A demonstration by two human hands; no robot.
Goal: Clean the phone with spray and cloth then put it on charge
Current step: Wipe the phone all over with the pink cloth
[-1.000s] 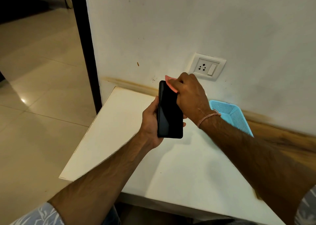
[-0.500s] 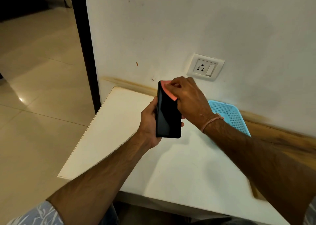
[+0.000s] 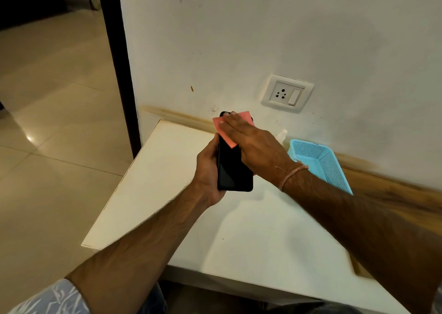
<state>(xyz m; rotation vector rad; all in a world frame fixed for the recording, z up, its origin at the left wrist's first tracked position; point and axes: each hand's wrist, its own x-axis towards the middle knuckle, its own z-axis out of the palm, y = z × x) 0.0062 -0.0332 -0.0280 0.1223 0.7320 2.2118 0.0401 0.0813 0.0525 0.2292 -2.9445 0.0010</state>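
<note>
A black phone [image 3: 233,172] stands almost upright above the white table, gripped along its left edge by my left hand [image 3: 207,170]. A pink cloth [image 3: 228,132] lies flat over the phone's upper half. My right hand [image 3: 253,144] presses the cloth against the screen with straight fingers. Behind my right hand only the white top of a small spray bottle [image 3: 282,134] shows, next to the wall.
A light blue mesh basket [image 3: 323,163] sits on the white table [image 3: 251,242] against the wall, right of my hands. A white wall socket with a switch [image 3: 287,93] is above the table. Tiled floor and a dark door frame [image 3: 117,70] lie to the left.
My right hand has flattened out; its fingers, curled on the cloth before, now lie straight. The cloth has spread across the phone's top and the phone has turned to face me more.
</note>
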